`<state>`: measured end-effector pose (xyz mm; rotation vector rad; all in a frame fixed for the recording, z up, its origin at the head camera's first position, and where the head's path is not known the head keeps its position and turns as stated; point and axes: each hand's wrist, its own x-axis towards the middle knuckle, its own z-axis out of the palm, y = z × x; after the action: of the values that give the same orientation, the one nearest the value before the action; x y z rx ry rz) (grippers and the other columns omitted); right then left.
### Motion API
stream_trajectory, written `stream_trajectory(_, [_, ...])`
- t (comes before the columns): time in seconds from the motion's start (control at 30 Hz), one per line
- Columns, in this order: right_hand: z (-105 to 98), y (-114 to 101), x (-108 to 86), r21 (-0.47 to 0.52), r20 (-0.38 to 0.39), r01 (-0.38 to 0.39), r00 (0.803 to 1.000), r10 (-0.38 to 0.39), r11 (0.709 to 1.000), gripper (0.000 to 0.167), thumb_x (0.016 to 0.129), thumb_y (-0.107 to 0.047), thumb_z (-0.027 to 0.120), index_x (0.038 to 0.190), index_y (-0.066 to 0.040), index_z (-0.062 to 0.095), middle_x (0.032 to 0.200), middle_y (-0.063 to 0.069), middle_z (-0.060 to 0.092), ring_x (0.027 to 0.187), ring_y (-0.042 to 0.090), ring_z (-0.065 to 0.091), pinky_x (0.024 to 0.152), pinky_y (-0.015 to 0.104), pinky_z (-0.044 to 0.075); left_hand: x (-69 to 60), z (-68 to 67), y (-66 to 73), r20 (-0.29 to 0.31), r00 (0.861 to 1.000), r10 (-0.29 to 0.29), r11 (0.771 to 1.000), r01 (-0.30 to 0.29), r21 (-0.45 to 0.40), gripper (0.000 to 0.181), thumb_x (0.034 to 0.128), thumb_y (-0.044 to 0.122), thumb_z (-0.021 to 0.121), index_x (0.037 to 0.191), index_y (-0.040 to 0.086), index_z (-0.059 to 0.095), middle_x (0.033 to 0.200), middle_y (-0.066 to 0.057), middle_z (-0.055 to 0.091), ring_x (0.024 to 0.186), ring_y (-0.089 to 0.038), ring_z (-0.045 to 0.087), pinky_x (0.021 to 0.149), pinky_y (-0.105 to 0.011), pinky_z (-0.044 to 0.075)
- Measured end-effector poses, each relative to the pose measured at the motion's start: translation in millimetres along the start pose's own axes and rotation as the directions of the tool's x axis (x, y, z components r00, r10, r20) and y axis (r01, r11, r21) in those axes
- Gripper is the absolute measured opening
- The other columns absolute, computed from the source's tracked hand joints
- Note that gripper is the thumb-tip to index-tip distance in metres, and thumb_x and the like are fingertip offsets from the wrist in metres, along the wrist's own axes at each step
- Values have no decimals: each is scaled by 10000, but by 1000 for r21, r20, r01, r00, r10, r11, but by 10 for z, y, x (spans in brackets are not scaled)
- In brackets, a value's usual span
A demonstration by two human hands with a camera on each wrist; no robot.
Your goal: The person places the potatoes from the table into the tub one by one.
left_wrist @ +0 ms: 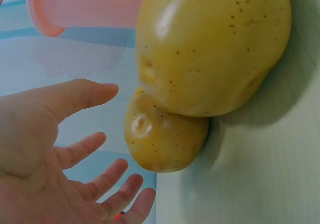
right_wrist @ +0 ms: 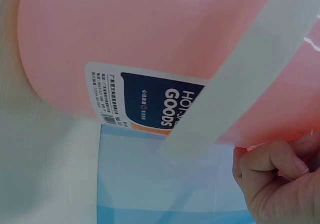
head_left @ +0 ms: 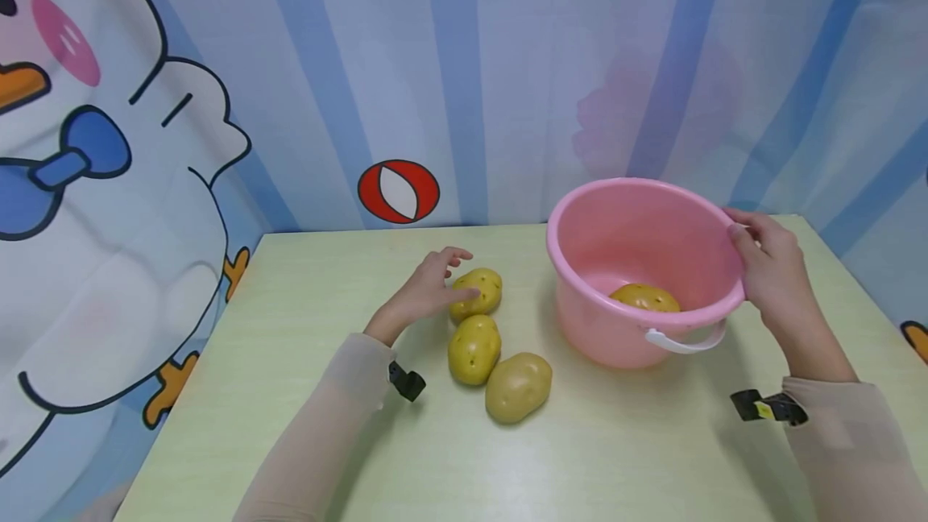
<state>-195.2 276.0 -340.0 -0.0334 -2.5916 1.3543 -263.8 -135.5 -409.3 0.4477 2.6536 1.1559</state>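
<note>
My left hand [head_left: 428,288] is over the farthest potato [head_left: 484,287], its fingers spread and holding nothing. In the left wrist view the thumb and fingers of that hand [left_wrist: 65,149] stand apart from a small-looking potato [left_wrist: 165,139], with a nearer potato [left_wrist: 215,43] above it. A yellow potato [head_left: 474,350] and a paler one [head_left: 519,387] lie closer to me on the table. My right hand [head_left: 772,264] grips the right rim of a pink bucket [head_left: 609,341]; its curled fingers [right_wrist: 275,159] show in the right wrist view. One potato [head_left: 644,296] lies inside the bucket, partly hidden by the front rim.
The pale table [head_left: 290,329] ends at a back edge against a blue striped cloth [head_left: 507,87] with cartoon prints. A white handle [head_left: 685,343] hangs at the bucket's front. The bucket's side carries a printed label [right_wrist: 145,98].
</note>
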Motion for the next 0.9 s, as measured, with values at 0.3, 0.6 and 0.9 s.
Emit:
stream_trajectory(0.3, [-3, 6, 6, 15, -12, 7, 1000, -7, 1000, 537, 1092, -286, 307, 1494, 68, 354, 1152, 257, 489, 652, 46, 573, 513, 247, 529, 22, 11, -30, 49, 998, -34, 999, 33, 20, 703, 886, 278, 755, 1477, 97, 420, 1453, -212, 414, 1252, -364, 456, 1012, -502, 448])
stream_trajectory(0.6, [-4, 8, 9, 18, -19, 17, 1000, -17, 1000, 524, 1093, -262, 307, 1491, 76, 353, 1163, 273, 492, 659, 26, 563, 514, 225, 521, 29, 30, -70, 86, 995, -51, 998, 48, 30, 723, 901, 313, 747, 1495, 110, 389, 1447, -189, 421, 1246, -346, 488, 1019, -484, 453])
stream_trajectory(0.9, [3, 8, 20, 4, -18, 12, 1000, -12, 1000, 516, 1095, -247, 301, 1490, 81, 351, 1185, 296, 491, 681, 11, 556, 532, 202, 519, 29, 49, -97, 109, 993, -53, 998, 50, 27, 739, 902, 329, 744, 1504, 117, 374, 1424, -161, 431, 1211, -313, 494, 1021, -471, 447])
